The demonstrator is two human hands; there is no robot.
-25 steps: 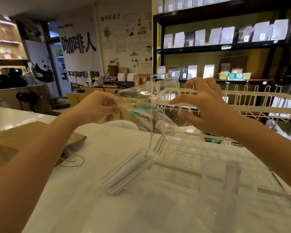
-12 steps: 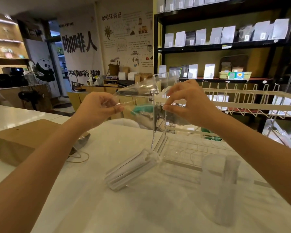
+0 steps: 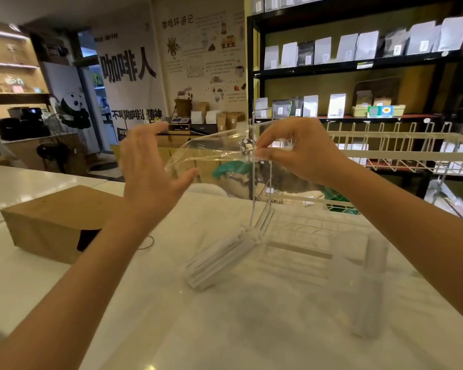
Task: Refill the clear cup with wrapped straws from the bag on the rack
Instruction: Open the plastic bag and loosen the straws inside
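Observation:
A clear plastic bag (image 3: 211,153) hangs in the air above the white counter. My right hand (image 3: 297,150) pinches its top edge near a corner post of the white wire rack (image 3: 385,156). My left hand (image 3: 150,166) is spread open just left of the bag, holding nothing. A bundle of white wrapped straws (image 3: 222,259) lies in the bag's lower end on the counter by the rack's foot. The clear cup (image 3: 364,284) stands at the lower right with a few wrapped straws upright in it.
A brown paper bag (image 3: 48,222) lies on the counter (image 3: 64,289) to the left. Beyond the rack are dark shelves with pouches (image 3: 358,49). A teal-topped item (image 3: 230,169) shows through the clear bag, behind the counter.
My left hand has let go of the bag's edge and opened. My right hand went from open to pinching the bag's top edge by the rack post.

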